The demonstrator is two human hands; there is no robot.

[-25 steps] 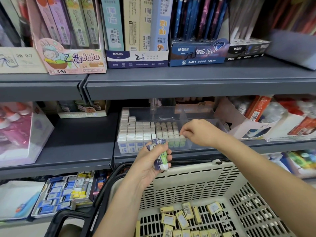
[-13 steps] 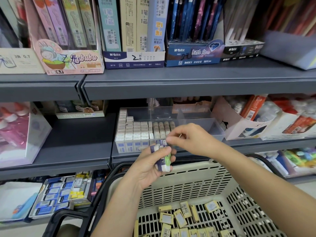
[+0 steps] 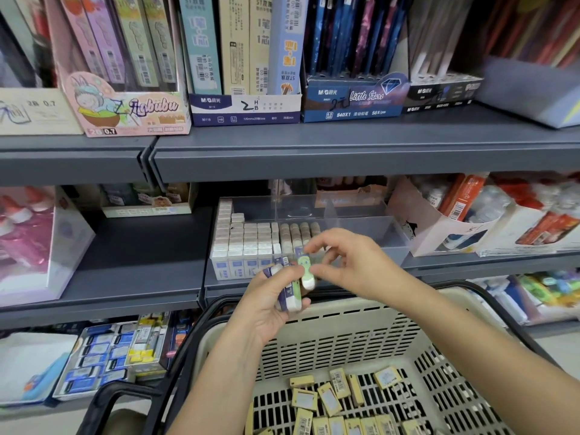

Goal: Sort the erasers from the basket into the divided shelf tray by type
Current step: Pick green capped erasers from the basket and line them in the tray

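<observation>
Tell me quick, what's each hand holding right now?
Left hand: holds a small bunch of sleeved erasers.
Right hand: pinches the green-sleeved eraser at the top of that bunch.

You've got 1 basket (image 3: pixel 361 309) w/ at least 12 yellow erasers (image 3: pixel 329 403), more cut off. 1 clear tray (image 3: pixel 361 227): 4 cols of beige erasers (image 3: pixel 295 233), white erasers (image 3: pixel 251 237) too many to count. Your left hand (image 3: pixel 266 309) holds approx. 3 sleeved erasers (image 3: pixel 290 296), right hand (image 3: pixel 348 265) 1 green eraser (image 3: pixel 304 268).

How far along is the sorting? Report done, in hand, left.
Done: the tray holds rows of white erasers in its left compartments. In hand: the left hand grips a small stack; the right hand pinches a green-sleeved eraser. Left: many yellow erasers lie in the basket.
</observation>
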